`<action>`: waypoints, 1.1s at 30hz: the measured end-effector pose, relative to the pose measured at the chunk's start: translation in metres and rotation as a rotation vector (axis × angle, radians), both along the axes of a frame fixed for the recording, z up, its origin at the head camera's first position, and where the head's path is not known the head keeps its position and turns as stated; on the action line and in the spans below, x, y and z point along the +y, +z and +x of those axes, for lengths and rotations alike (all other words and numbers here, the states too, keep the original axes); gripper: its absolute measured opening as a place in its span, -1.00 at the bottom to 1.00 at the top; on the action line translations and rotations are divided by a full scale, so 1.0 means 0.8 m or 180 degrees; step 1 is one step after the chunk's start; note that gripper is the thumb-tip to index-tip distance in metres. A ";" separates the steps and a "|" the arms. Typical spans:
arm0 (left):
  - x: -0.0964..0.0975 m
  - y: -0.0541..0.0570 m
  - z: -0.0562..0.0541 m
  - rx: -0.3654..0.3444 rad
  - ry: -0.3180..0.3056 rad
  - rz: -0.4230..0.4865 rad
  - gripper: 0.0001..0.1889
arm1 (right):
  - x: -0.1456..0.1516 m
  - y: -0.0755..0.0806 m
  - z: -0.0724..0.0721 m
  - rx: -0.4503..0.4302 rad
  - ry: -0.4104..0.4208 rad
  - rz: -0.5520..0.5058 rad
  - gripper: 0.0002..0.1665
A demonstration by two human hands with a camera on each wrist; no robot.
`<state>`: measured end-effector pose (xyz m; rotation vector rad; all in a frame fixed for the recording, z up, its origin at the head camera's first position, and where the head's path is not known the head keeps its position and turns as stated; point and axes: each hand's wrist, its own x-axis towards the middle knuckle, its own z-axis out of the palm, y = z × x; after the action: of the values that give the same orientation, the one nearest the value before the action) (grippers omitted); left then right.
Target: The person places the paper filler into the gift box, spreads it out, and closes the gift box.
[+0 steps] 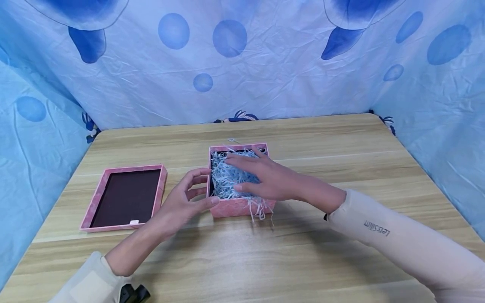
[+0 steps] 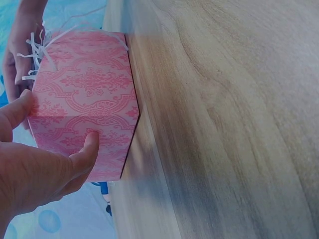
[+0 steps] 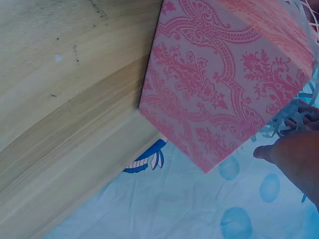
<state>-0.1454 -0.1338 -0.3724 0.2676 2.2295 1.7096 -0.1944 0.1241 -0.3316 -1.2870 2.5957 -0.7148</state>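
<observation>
Cloth (image 1: 280,88) with a slight sheen, creased all over and printed with rounded blue spots, walls in the back and both sides of a wood-grained table (image 1: 322,256) whose pale top carries long, streaky bands and softly rounded far corners. Across it reach two smooth, off-white sleeves, the right sleeve (image 1: 409,244) bearing dark lettering, the left sleeve (image 1: 89,284) ending beside a small black fitting (image 1: 133,293). On the left lies a shallow rectangular tray (image 1: 161,189), its rim marbled pink, its floor flat and dark. Right of it, near the middle of the table, stands an open pink box (image 1: 233,209), straight-walled and sharp-edged; the wrist views show scrolls and flowers in deeper pink on its sides. The right hand (image 1: 265,176) is spread wide, palm down, over the box's filling. The left hand (image 1: 189,195) makes a loose, wide curve at the box's left wall, thumb by the near corner. Thin, crinkled pale-blue shreds (image 1: 227,181) fill the box in a springy tangle, several ribbons dangling over its near wall. Smallest is a white tab (image 1: 134,221) at the tray's near edge.
</observation>
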 end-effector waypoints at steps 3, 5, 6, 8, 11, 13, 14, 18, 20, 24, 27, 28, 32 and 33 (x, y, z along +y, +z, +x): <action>0.000 0.000 0.000 -0.0007 0.0011 0.0011 -0.23 | 0.006 0.001 0.004 0.0035 0.0017 -0.0010 -0.24; 0.000 0.000 -0.001 -0.0004 0.0014 0.0007 -0.23 | 0.011 0.001 0.007 -0.0004 -0.0011 0.0001 -0.24; 0.000 -0.001 -0.001 -0.0003 0.0017 0.0004 -0.23 | 0.014 0.001 0.008 -0.0013 -0.0019 0.0007 -0.23; 0.000 -0.001 -0.001 0.0002 0.0020 0.0003 -0.23 | 0.019 0.001 0.011 -0.0042 -0.0020 -0.0012 -0.24; 0.000 -0.001 -0.001 0.0002 0.0028 0.0022 -0.22 | 0.028 0.002 0.016 -0.0029 0.0014 -0.0064 -0.24; 0.000 0.000 0.000 -0.0006 0.0029 0.0040 -0.22 | 0.035 0.001 0.018 -0.0024 0.0032 -0.0127 -0.24; 0.001 0.000 0.000 -0.0009 0.0032 0.0049 -0.22 | 0.038 0.001 0.019 -0.0008 0.0047 -0.0144 -0.24; 0.001 0.000 0.001 -0.0021 0.0035 0.0048 -0.21 | 0.050 0.000 0.023 0.0007 0.0084 -0.0191 -0.24; 0.001 0.000 0.001 -0.0022 0.0037 0.0041 -0.21 | 0.055 0.001 0.024 0.0033 0.0111 -0.0146 -0.22; 0.001 0.000 0.002 -0.0020 0.0057 0.0036 -0.21 | 0.061 0.002 0.027 0.0116 0.0144 0.0024 -0.06; 0.000 0.000 0.002 -0.0016 0.0074 0.0039 -0.22 | 0.061 0.001 0.028 0.0282 0.0190 0.0138 0.03; 0.000 0.000 0.002 -0.0013 0.0071 0.0048 -0.22 | 0.060 0.001 0.028 0.0354 0.0204 0.0168 0.07; 0.000 -0.001 0.001 -0.0021 0.0065 0.0049 -0.22 | 0.055 -0.005 0.028 0.0682 0.0245 0.0248 0.16; 0.000 -0.001 0.001 -0.0023 0.0062 0.0043 -0.22 | 0.053 -0.007 0.028 0.0761 0.0245 0.0251 0.16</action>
<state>-0.1446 -0.1342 -0.3732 0.2432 2.2233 1.7336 -0.1721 0.1662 -0.3374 -1.5227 2.7064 -0.4657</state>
